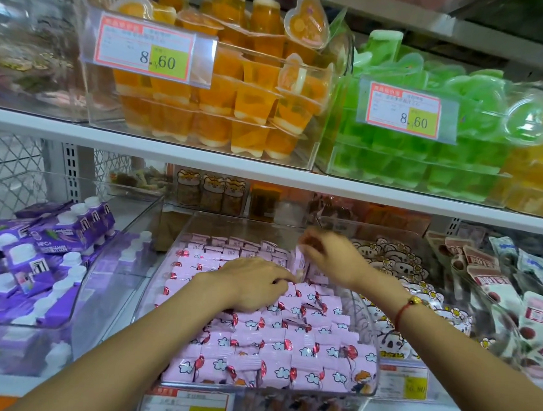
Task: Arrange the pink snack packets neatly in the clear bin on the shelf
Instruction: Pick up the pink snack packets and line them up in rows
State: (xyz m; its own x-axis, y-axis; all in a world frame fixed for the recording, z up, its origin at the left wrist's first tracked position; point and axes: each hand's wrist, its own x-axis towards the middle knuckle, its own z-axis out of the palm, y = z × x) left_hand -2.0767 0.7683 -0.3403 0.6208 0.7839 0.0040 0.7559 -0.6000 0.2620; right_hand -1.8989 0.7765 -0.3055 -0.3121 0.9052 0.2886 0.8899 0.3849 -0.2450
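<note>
Front rows of pink snack packets [273, 361] look tidy; left hand [252, 283] presses flat mid-bin, blurry right hand [327, 256] pinches one packet. Careless shoving could topple upright back rows.

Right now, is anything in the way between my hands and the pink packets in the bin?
Nothing visible. The bin is open on top and both hands are already inside it: the left hand rests on the pink packets, and the right hand is at the packets toward the back right.
</note>
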